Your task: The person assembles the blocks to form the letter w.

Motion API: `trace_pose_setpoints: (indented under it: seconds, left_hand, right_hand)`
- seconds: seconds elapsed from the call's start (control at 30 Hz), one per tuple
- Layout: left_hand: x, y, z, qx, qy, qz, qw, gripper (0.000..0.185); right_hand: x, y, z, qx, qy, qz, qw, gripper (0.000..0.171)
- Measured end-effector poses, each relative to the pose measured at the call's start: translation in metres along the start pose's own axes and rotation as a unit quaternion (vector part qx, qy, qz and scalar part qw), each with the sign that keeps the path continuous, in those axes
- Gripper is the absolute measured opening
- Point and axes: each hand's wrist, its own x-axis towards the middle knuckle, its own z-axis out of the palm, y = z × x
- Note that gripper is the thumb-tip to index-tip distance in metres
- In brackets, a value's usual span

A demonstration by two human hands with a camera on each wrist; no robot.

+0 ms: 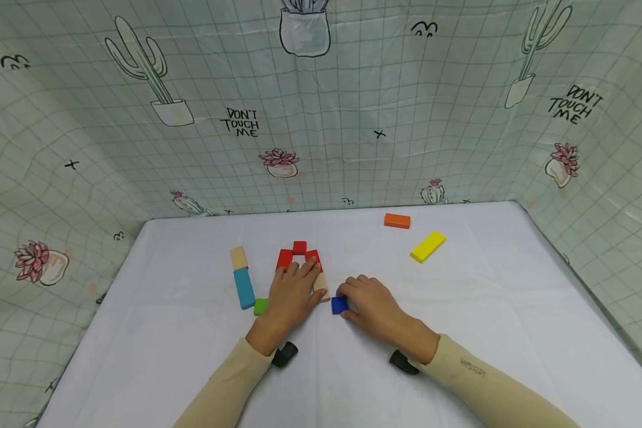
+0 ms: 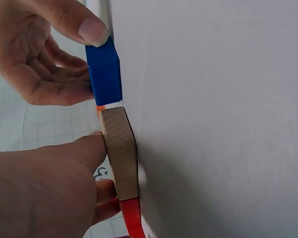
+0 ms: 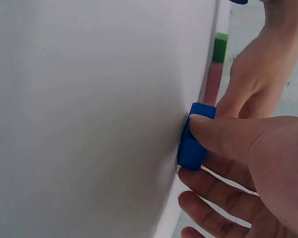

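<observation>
In the head view my left hand (image 1: 289,300) lies over a group of blocks, its fingers reaching forward onto the right red block (image 1: 311,255). Its thumb is at the wooden block (image 1: 321,288) joined end to end with that red one; the left wrist view shows the thumb touching this wooden block (image 2: 120,153). My right hand (image 1: 373,306) pinches a dark blue block (image 1: 338,305) between thumb and fingers, close to the near end of the wooden block. Another red block (image 1: 284,259) and a small red block (image 1: 299,248) complete an arch shape; the left hand hides part of the group.
A green block (image 1: 260,307) lies left of the left hand. Further left, a light blue block (image 1: 244,289) meets a wooden block (image 1: 239,257). An orange block (image 1: 397,221) and a yellow block (image 1: 428,247) lie at the back right of the white table (image 1: 481,285).
</observation>
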Motion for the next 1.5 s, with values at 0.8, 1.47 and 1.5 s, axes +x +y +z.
trace_pose_setpoints:
  seconds: [0.8, 1.47, 1.5]
  left_hand:
    - [0.000, 0.002, -0.002, -0.018, -0.012, -0.015, 0.9997, 0.059]
    - [0.000, 0.000, 0.002, -0.026, -0.011, -0.015, 0.9995, 0.059]
    - [0.000, 0.001, 0.001, -0.026, -0.011, -0.015, 0.9995, 0.059]
  right_hand:
    - [-0.009, 0.037, -0.019, 0.002, 0.027, 0.091, 0.995, 0.048]
    - [-0.032, 0.145, -0.058, 0.022, -0.007, 0.278, 0.960, 0.082]
    - [-0.033, 0.147, -0.058, 0.021, -0.010, 0.280, 0.960, 0.083]
